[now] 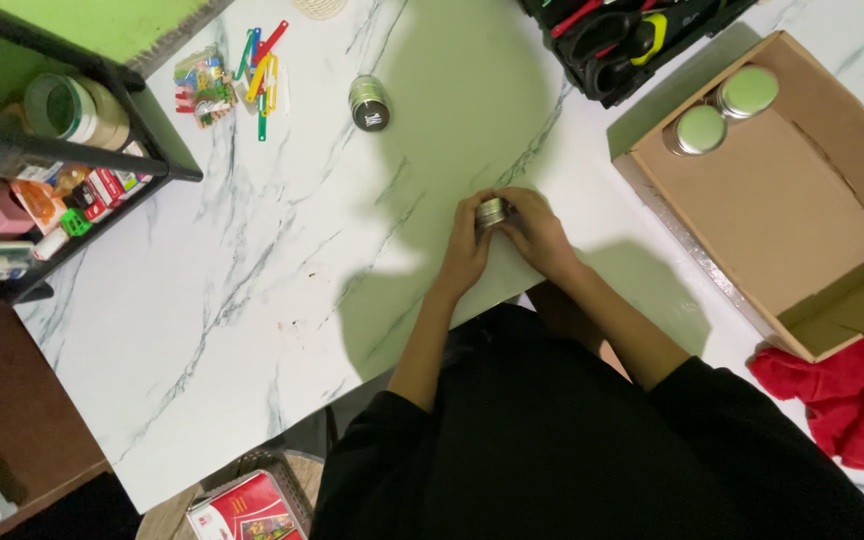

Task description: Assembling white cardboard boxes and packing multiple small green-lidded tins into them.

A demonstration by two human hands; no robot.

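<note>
Both my hands meet over a small round metal tin (492, 211) near the middle of the white marble table (252, 260). My left hand (466, 252) cups the tin from the near left side. My right hand (537, 232) wraps it from the right, fingers over its rim. Only the tin's silver top shows between my fingers. A second small tin (368, 103) with a dark label stands alone further back on the table.
An open cardboard box (802, 200) at the right holds two round tins (724, 110) in its far corner. A red cloth (842, 395) lies beside it. Coloured clips (262, 65) lie at the back, a black shelf (62, 160) with tape rolls at the left, scissors (617, 45) in a black holder behind.
</note>
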